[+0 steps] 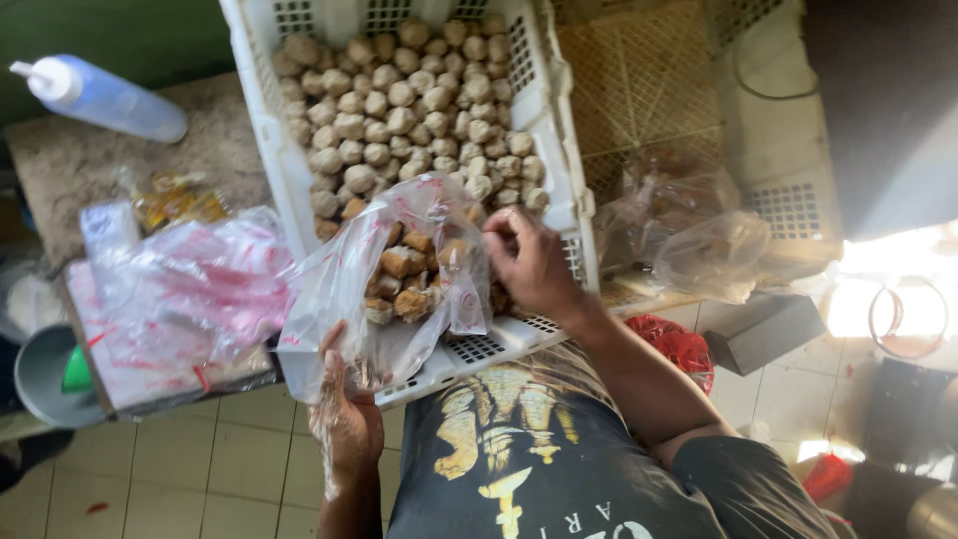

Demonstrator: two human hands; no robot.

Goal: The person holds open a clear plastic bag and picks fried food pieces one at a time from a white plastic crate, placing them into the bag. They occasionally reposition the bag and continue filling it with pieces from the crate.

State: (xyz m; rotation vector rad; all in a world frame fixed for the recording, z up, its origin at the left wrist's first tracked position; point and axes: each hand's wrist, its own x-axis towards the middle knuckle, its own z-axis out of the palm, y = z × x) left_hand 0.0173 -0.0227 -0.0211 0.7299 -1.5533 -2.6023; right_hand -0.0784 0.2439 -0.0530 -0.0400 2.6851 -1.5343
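A white plastic crate (277, 150) holds several round, beige food balls (399, 95). My left hand (344, 414) grips a clear plastic bag (334, 289) from below, in front of the crate's near edge. The bag is partly filled with brown, fried-looking pieces (404, 279). My right hand (529, 262) is at the bag's open mouth, fingers curled over the crate's near right corner. Whether it holds a piece I cannot tell.
A stack of clear bags with pink print (190, 289) lies on a board at the left. A squeeze bottle (100, 97) lies at the upper left. Beige crates (649, 80) and filled plastic bags (699, 235) stand at the right. Tiled floor below.
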